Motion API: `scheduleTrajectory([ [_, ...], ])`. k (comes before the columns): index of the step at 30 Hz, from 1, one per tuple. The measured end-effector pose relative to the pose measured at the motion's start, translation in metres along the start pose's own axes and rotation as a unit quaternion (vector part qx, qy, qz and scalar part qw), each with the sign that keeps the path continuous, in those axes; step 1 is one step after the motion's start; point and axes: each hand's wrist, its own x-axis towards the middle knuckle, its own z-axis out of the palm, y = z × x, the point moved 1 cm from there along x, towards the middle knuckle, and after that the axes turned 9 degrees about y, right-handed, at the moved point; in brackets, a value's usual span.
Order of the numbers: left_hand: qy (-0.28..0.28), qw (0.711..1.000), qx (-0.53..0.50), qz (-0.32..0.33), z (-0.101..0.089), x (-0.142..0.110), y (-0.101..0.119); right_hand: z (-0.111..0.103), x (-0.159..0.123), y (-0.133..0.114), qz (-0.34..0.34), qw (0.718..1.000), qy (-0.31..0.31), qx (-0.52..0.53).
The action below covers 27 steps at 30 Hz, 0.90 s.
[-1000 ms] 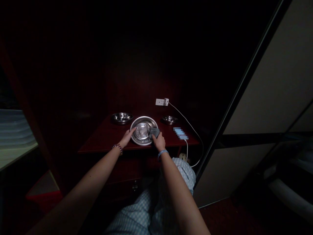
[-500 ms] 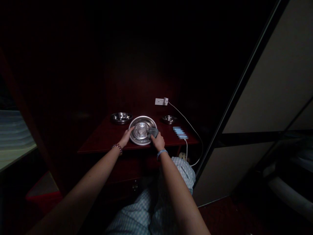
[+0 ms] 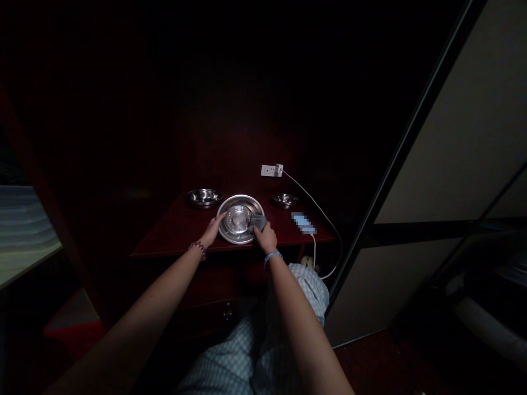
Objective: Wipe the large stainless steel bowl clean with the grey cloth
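A shiny metal basin [image 3: 237,219] is tilted toward me at the front of the dark red shelf [image 3: 164,241]. My left hand [image 3: 212,230] grips its left rim, thumb on the inside and the other fingers hidden behind. In my right hand [image 3: 267,237] is a bunched grey cloth [image 3: 258,222], pressed against the basin's inner right side near the rim. Behind on the left rests a metal bowl [image 3: 205,198], and a smaller metal bowl [image 3: 284,201] sits behind on the right.
A phone [image 3: 303,223] lies on the shelf's right side. Its white cable [image 3: 316,200] runs to a wall socket [image 3: 269,170] and loops off the edge. A sliding door panel [image 3: 411,274] stands at right, stacked pale containers [image 3: 18,219] at left.
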Motion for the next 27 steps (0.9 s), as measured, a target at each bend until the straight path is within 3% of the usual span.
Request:
scheduleTrajectory([
  [9, -0.007, 1.000, -0.012, -0.001, -0.0005, 0.0013, -0.0008, -0.0025, -0.0026, -0.0033, -0.002, 0.999, -0.016, -0.042],
  [27, -0.013, 1.000, -0.009, 0.018, -0.0017, 0.0041, -0.0041, -0.0020, -0.0008, -0.0032, 0.020, 1.000, -0.015, -0.017],
])
